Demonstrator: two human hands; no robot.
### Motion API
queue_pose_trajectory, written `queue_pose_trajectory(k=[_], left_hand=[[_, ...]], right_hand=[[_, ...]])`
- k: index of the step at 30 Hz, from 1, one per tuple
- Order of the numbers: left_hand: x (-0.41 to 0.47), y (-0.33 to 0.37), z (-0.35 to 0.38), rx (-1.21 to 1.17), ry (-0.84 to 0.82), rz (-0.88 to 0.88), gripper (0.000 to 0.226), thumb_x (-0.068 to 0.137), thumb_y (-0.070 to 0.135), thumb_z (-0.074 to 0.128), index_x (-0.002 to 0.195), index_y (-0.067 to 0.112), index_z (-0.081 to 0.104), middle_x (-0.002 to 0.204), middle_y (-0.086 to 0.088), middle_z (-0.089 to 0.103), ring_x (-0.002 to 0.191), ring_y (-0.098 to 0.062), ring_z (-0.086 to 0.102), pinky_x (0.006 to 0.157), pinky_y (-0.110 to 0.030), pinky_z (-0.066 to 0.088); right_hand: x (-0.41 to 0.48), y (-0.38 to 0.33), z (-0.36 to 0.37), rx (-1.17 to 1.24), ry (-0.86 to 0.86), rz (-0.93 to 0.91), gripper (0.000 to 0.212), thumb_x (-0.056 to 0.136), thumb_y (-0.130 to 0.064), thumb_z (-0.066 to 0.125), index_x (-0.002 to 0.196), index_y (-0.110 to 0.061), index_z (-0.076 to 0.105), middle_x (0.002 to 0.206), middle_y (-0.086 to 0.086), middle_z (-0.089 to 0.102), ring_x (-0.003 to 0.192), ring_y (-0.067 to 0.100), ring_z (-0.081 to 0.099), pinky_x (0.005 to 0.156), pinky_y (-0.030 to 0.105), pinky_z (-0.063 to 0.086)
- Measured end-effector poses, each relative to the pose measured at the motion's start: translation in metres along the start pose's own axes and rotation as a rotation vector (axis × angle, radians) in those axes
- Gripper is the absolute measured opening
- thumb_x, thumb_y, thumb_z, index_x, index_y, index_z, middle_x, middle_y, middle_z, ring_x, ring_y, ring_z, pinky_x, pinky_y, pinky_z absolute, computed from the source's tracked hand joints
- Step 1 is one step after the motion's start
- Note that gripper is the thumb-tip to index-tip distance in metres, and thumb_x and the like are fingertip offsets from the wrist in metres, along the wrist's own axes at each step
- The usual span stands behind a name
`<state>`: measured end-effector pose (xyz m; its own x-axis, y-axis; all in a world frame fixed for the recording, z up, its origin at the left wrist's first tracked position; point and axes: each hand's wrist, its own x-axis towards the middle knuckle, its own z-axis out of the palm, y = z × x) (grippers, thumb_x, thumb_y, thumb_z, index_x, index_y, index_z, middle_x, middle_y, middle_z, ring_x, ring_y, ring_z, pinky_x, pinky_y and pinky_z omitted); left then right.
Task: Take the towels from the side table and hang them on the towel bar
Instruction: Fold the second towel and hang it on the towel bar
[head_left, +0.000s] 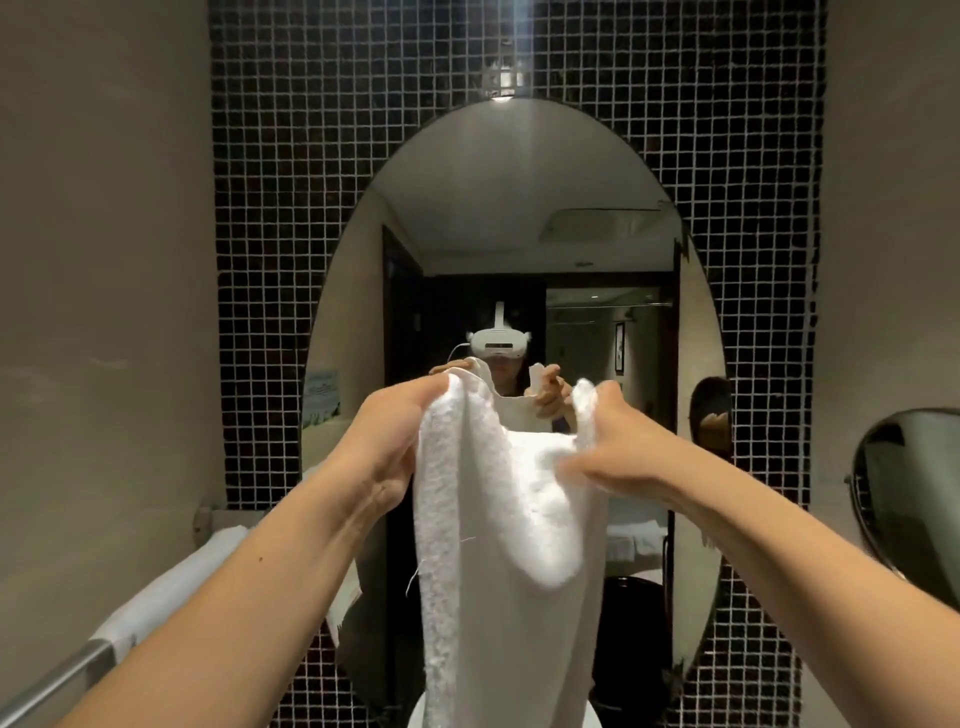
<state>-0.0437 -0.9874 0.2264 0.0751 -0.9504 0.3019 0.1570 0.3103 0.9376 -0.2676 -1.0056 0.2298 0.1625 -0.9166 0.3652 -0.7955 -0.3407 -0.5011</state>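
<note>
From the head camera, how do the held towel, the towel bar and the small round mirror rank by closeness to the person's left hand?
1. The held towel: gripped by the left hand, with the right hand on its other corner.
2. The towel bar: lower left, along the wall.
3. The small round mirror: far right edge.

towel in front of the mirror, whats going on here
A person is holding a white towel up by its top edge, the left hand gripping one corner and the right hand the other, in front of an oval mirror. It hangs loose, not yet on the towel bar at lower left, where another white towel is already draped.
</note>
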Motion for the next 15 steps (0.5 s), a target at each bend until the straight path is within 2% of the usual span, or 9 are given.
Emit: queue_pose_trajectory(k=[2, 4, 6, 8, 9, 10, 12, 13, 15], left_hand=[[0.004, 0.0, -0.004, -0.008, -0.007, -0.012, 0.027, 0.094, 0.024, 0.061, 0.108, 0.01, 0.079, 0.118, -0.018, 0.074, 0.1, -0.031, 0.073, 0.089, -0.044, 0.059], [0.005, -0.002, -0.005, -0.008, -0.017, -0.025, 0.029, 0.098, 0.024, 0.056, 0.111, 0.013, 0.079, 0.118, -0.017, 0.074, 0.1, -0.031, 0.073, 0.084, -0.041, 0.061], [0.004, -0.006, -0.001, 0.01, -0.027, -0.03, 0.029, 0.098, 0.022, 0.055, 0.112, 0.012, 0.078, 0.116, -0.017, 0.075, 0.102, -0.032, 0.073, 0.083, -0.04, 0.062], [0.001, -0.014, 0.007, 0.073, -0.023, -0.01, 0.027, 0.097, 0.02, 0.056, 0.11, 0.009, 0.078, 0.111, -0.017, 0.076, 0.098, -0.031, 0.074, 0.077, -0.036, 0.06], [-0.001, -0.019, 0.011, 0.107, -0.034, 0.012, 0.026, 0.097, 0.019, 0.057, 0.11, 0.008, 0.077, 0.11, -0.018, 0.076, 0.097, -0.031, 0.074, 0.077, -0.036, 0.059], [-0.003, -0.024, 0.015, 0.126, -0.065, 0.032, 0.025, 0.097, 0.018, 0.057, 0.112, 0.009, 0.076, 0.11, -0.019, 0.076, 0.098, -0.032, 0.074, 0.078, -0.037, 0.058], [-0.004, -0.031, 0.021, 0.129, -0.119, 0.039, 0.024, 0.1, 0.02, 0.058, 0.112, 0.01, 0.076, 0.108, -0.017, 0.077, 0.094, -0.028, 0.076, 0.074, -0.033, 0.06], [-0.006, -0.031, 0.024, 0.13, -0.115, 0.044, 0.023, 0.102, 0.022, 0.058, 0.109, 0.011, 0.077, 0.103, -0.013, 0.079, 0.085, -0.019, 0.077, 0.066, -0.026, 0.059], [-0.006, -0.034, 0.022, 0.133, -0.101, 0.077, 0.024, 0.104, 0.026, 0.056, 0.104, 0.016, 0.078, 0.093, 0.0, 0.081, 0.071, -0.002, 0.075, 0.051, -0.013, 0.053]], right_hand=[[0.002, 0.001, 0.002, -0.097, 0.136, 0.004, 0.062, 0.089, -0.034, 0.073, 0.135, -0.007, 0.042, 0.088, -0.005, 0.05, 0.078, 0.011, 0.053, 0.059, 0.025, 0.043], [0.002, 0.005, 0.004, -0.051, 0.339, -0.03, 0.053, 0.088, -0.035, 0.072, 0.13, -0.011, 0.052, 0.086, -0.005, 0.051, 0.079, 0.014, 0.054, 0.058, 0.024, 0.04], [0.001, 0.004, 0.009, 0.196, 0.45, -0.043, 0.044, 0.086, -0.033, 0.073, 0.122, -0.012, 0.059, 0.088, -0.003, 0.056, 0.082, 0.016, 0.059, 0.06, 0.03, 0.048], [-0.004, -0.005, 0.02, 0.511, 0.4, 0.009, 0.029, 0.082, -0.036, 0.078, 0.091, -0.014, 0.062, 0.083, 0.003, 0.064, 0.08, 0.02, 0.066, 0.07, 0.043, 0.059], [-0.006, -0.009, 0.028, 0.595, 0.362, 0.017, 0.033, 0.08, -0.043, 0.08, 0.081, -0.016, 0.061, 0.079, 0.005, 0.068, 0.076, 0.021, 0.07, 0.07, 0.043, 0.061], [-0.007, -0.012, 0.037, 0.648, 0.326, 0.004, 0.038, 0.079, -0.048, 0.081, 0.08, -0.016, 0.061, 0.077, 0.005, 0.07, 0.072, 0.018, 0.073, 0.064, 0.039, 0.062], [-0.013, -0.019, 0.052, 0.738, 0.274, -0.084, 0.033, 0.085, -0.04, 0.08, 0.097, -0.013, 0.064, 0.083, 0.002, 0.072, 0.072, 0.007, 0.073, 0.055, 0.019, 0.056], [-0.017, -0.021, 0.058, 0.77, 0.264, -0.112, 0.028, 0.089, -0.03, 0.078, 0.105, -0.014, 0.063, 0.088, 0.0, 0.071, 0.075, 0.005, 0.072, 0.056, 0.012, 0.052], [-0.022, -0.019, 0.066, 0.816, 0.273, -0.145, 0.023, 0.091, -0.017, 0.074, 0.11, -0.021, 0.061, 0.095, -0.006, 0.07, 0.083, 0.004, 0.071, 0.063, 0.012, 0.054]])
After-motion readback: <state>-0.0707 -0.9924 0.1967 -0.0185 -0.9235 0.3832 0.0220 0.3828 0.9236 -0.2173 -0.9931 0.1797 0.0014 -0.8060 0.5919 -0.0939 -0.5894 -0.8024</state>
